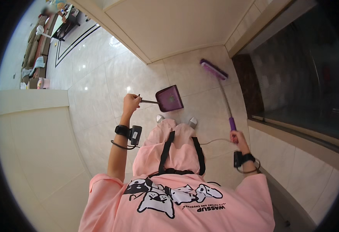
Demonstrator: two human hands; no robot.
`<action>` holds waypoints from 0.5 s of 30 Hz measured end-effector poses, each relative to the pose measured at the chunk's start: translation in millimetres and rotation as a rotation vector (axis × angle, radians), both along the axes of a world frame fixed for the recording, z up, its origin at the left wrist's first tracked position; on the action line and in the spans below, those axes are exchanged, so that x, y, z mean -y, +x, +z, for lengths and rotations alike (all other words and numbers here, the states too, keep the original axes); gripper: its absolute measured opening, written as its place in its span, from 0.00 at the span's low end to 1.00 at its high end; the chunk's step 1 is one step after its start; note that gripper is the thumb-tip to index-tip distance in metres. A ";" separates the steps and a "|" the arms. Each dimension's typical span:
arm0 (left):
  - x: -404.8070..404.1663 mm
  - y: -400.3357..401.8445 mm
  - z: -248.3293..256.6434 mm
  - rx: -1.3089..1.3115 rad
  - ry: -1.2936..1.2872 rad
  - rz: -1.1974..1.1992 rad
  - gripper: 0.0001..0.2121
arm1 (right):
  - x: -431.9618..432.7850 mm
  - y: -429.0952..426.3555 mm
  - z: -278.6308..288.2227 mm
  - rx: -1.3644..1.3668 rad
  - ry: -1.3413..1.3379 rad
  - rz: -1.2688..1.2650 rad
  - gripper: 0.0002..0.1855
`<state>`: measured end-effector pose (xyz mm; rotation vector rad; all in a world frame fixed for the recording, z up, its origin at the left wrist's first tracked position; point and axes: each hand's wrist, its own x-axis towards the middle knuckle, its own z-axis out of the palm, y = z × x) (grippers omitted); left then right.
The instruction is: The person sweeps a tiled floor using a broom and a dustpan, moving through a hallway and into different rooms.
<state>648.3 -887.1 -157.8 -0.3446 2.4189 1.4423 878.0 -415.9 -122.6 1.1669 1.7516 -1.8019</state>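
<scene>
My left hand is closed around the handle of a purple dustpan, which is in front of my feet with its open edge facing right. A small patch of greenish bits or a mark shows in the middle of the pan; I cannot tell which. On the right, my right hand grips the purple grip of a broom. The broom's purple bristle head is farther out on the tiled floor, ahead and right of the dustpan and apart from it.
A pale wall corner juts out ahead. Along the right runs a low tiled wall below a dark glass panel. A cream panel stands on my left. Beyond are a sofa, a dark low table and a person.
</scene>
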 end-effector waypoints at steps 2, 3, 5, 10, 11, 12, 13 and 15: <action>-16.3 -3.5 4.1 -0.009 -0.005 -0.044 0.10 | -27.0 -16.6 -27.5 -0.081 0.008 -0.135 0.08; -27.4 -3.8 4.6 -0.019 -0.012 -0.070 0.10 | -41.0 -26.4 -42.8 -0.098 0.016 -0.206 0.07; -57.1 -6.6 8.0 -0.045 -0.037 -0.133 0.10 | -72.0 -38.8 -66.2 0.123 0.254 -0.149 0.05; -105.1 -16.6 7.9 -0.078 -0.115 -0.185 0.10 | -75.4 -58.2 -82.9 0.341 0.519 0.146 0.06; -112.7 -20.6 6.1 -0.075 -0.129 -0.185 0.11 | -73.8 -59.1 -89.5 0.340 0.491 0.188 0.06; -117.6 -27.2 4.5 -0.111 -0.203 -0.215 0.11 | -66.3 -62.8 -89.9 0.330 0.462 0.200 0.06; -125.4 -34.0 4.5 -0.120 -0.213 -0.191 0.12 | -60.8 -63.8 -87.7 0.334 0.441 0.219 0.06; -141.4 -48.5 3.6 -0.139 -0.232 -0.147 0.12 | -59.4 -44.7 -99.5 0.327 0.433 0.370 0.07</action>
